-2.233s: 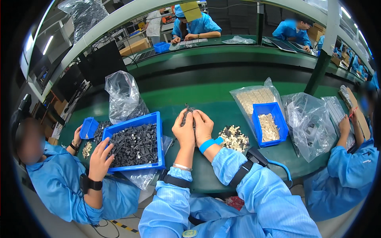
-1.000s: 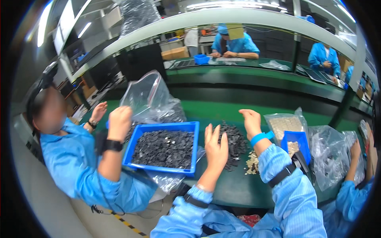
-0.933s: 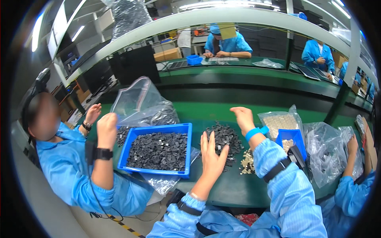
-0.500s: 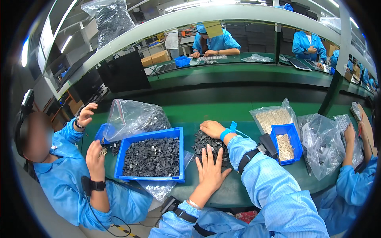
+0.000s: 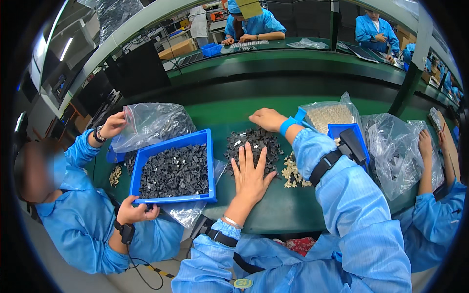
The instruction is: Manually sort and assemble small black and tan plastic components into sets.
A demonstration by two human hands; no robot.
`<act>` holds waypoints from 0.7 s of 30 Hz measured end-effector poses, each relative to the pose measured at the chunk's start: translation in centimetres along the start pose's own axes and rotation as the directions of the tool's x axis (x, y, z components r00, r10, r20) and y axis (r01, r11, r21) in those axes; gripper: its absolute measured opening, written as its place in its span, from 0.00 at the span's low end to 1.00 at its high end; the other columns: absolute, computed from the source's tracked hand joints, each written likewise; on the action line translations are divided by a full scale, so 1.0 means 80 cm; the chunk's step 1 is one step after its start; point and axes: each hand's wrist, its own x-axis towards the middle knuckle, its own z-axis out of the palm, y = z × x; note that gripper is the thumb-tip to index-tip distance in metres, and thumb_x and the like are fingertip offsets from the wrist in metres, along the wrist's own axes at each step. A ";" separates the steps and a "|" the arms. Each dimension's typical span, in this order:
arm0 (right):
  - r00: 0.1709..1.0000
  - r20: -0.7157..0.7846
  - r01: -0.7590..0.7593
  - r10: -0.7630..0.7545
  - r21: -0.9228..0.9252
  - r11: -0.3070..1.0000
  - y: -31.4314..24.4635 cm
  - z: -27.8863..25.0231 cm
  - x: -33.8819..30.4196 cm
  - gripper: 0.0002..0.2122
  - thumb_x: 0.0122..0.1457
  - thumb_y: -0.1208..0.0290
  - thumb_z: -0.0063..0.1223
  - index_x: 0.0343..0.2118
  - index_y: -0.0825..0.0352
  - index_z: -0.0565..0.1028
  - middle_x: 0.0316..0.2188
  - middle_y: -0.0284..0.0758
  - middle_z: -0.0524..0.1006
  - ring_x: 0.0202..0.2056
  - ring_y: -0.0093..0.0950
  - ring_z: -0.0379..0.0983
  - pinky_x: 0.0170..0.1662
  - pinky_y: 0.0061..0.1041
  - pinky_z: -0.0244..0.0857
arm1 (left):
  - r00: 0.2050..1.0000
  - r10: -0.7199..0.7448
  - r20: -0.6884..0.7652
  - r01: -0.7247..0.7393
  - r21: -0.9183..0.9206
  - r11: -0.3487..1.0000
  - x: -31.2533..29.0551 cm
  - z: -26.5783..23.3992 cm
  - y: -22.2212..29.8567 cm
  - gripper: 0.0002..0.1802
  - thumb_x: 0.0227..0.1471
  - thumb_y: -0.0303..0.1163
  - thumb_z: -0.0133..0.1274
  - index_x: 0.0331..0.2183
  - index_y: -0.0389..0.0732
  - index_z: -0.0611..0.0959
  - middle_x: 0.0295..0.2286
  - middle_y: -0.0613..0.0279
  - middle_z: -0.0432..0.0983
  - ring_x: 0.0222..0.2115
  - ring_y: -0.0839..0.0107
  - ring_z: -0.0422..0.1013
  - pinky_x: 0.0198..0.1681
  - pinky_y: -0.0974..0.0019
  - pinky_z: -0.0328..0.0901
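Note:
My left hand [image 5: 250, 178] lies with fingers spread on the near side of a pile of small black plastic parts [image 5: 266, 141] on the green table. Just beyond the pile's far right edge, my right hand [image 5: 268, 118] is closed, its fingers curled downward. Whatever its fingertips hold, if anything, is hidden. Small cream plastic parts [image 5: 291, 172] lie on the table right of the black pile, below my right forearm. Partly covered by that forearm and its strapped wrist device is a blue bin [image 5: 337, 128].
Left of the pile stands a blue tray [image 5: 211, 168] full of black parts. A co-worker's hand [image 5: 139, 211] touches its near edge; the other touches a clear bag [image 5: 161, 119]. At right are a bag of cream parts [image 5: 332, 116], clear plastic bags [image 5: 391, 156] and another person's hands [image 5: 425, 144].
My right hand has moved off the black pile to its far edge. Cream parts now show on the table beside the pile. The left co-worker's hands have come down to the tray and bag.

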 end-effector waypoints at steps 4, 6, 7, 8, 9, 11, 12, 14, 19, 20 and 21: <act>0.983 0.146 -0.101 0.110 -0.068 0.993 0.013 0.008 -0.011 0.20 0.55 0.55 0.40 0.39 0.69 0.74 0.40 0.45 0.73 0.44 0.41 0.67 0.49 0.32 0.58 | 0.999 -0.041 -0.009 0.041 0.013 0.999 -0.009 0.001 -0.008 0.40 0.44 0.46 0.54 0.56 0.50 0.57 0.57 0.42 0.37 0.58 0.45 0.36 0.54 0.38 0.37; 0.990 0.121 -0.056 0.068 -0.095 0.994 0.020 0.009 -0.016 0.20 0.55 0.55 0.40 0.39 0.69 0.74 0.40 0.45 0.73 0.44 0.41 0.68 0.49 0.33 0.58 | 0.999 -0.023 -0.024 0.023 0.006 1.000 -0.006 0.001 -0.001 0.40 0.44 0.46 0.54 0.56 0.51 0.57 0.57 0.42 0.37 0.58 0.46 0.35 0.54 0.37 0.38; 0.995 0.087 -0.031 0.042 -0.123 0.992 0.022 0.008 -0.012 0.20 0.55 0.55 0.41 0.39 0.69 0.74 0.40 0.45 0.73 0.44 0.41 0.68 0.49 0.33 0.59 | 0.998 0.017 -0.064 -0.018 -0.008 1.000 -0.006 -0.003 0.003 0.38 0.44 0.43 0.53 0.56 0.50 0.58 0.57 0.42 0.38 0.58 0.45 0.37 0.54 0.37 0.39; 1.000 0.011 -0.021 0.023 -0.113 0.993 0.023 -0.002 -0.012 0.19 0.53 0.56 0.42 0.36 0.67 0.75 0.37 0.45 0.74 0.41 0.41 0.70 0.47 0.33 0.61 | 0.994 0.057 -0.094 -0.059 -0.024 0.998 -0.003 -0.008 0.010 0.37 0.45 0.41 0.53 0.56 0.50 0.58 0.57 0.41 0.39 0.58 0.45 0.38 0.54 0.37 0.39; 0.998 -0.055 -0.004 -0.002 -0.098 0.995 0.020 -0.007 -0.011 0.18 0.52 0.56 0.42 0.34 0.66 0.76 0.33 0.45 0.75 0.38 0.41 0.71 0.45 0.34 0.62 | 0.989 0.086 -0.121 -0.091 -0.034 0.995 -0.005 -0.016 0.012 0.36 0.46 0.38 0.52 0.56 0.50 0.58 0.56 0.41 0.40 0.58 0.45 0.39 0.54 0.37 0.40; 0.994 -0.112 -0.002 -0.012 -0.127 0.992 0.014 -0.030 -0.003 0.17 0.51 0.57 0.45 0.33 0.67 0.76 0.33 0.45 0.75 0.38 0.42 0.71 0.44 0.34 0.63 | 0.973 0.138 -0.183 -0.149 -0.051 0.987 -0.007 -0.035 0.015 0.30 0.46 0.29 0.49 0.53 0.48 0.63 0.56 0.42 0.45 0.57 0.45 0.43 0.55 0.43 0.44; 0.990 -0.142 -0.007 -0.011 -0.121 0.993 0.002 -0.041 -0.001 0.17 0.50 0.59 0.46 0.33 0.68 0.76 0.32 0.45 0.76 0.37 0.43 0.71 0.43 0.35 0.64 | 0.962 0.167 -0.218 -0.185 -0.067 0.980 -0.011 -0.044 0.013 0.28 0.46 0.26 0.49 0.51 0.45 0.66 0.54 0.42 0.48 0.56 0.46 0.47 0.54 0.45 0.46; 0.988 -0.153 -0.024 0.014 -0.060 0.998 -0.031 -0.061 0.000 0.15 0.49 0.62 0.48 0.32 0.69 0.76 0.31 0.45 0.76 0.35 0.41 0.72 0.41 0.34 0.64 | 0.932 0.219 -0.289 -0.263 -0.122 0.957 -0.022 -0.064 0.014 0.23 0.43 0.22 0.48 0.46 0.39 0.70 0.51 0.42 0.56 0.53 0.47 0.54 0.53 0.49 0.52; 0.968 -0.180 0.170 -0.173 -0.032 0.985 -0.099 -0.062 0.034 0.12 0.49 0.66 0.48 0.30 0.69 0.77 0.30 0.44 0.76 0.33 0.40 0.73 0.40 0.33 0.65 | 0.881 0.315 -0.352 -0.432 -0.334 0.837 -0.071 -0.106 0.023 0.16 0.38 0.18 0.52 0.36 0.32 0.75 0.37 0.48 0.72 0.41 0.55 0.69 0.41 0.62 0.67; 0.945 -0.156 0.283 -0.288 -0.057 0.957 -0.114 -0.057 0.042 0.11 0.48 0.67 0.48 0.30 0.68 0.77 0.29 0.44 0.76 0.33 0.40 0.73 0.40 0.33 0.65 | 0.893 0.315 -0.322 -0.420 -0.342 0.840 -0.085 -0.121 0.020 0.14 0.39 0.20 0.54 0.34 0.33 0.76 0.34 0.51 0.74 0.37 0.58 0.72 0.38 0.63 0.69; 0.907 -0.131 0.392 -0.400 -0.080 0.916 -0.125 -0.054 0.051 0.10 0.48 0.69 0.48 0.29 0.68 0.77 0.28 0.43 0.76 0.32 0.40 0.73 0.39 0.33 0.65 | 0.918 0.286 -0.275 -0.374 -0.360 0.854 -0.100 -0.133 0.016 0.12 0.40 0.21 0.54 0.33 0.33 0.77 0.32 0.53 0.75 0.36 0.59 0.72 0.37 0.64 0.69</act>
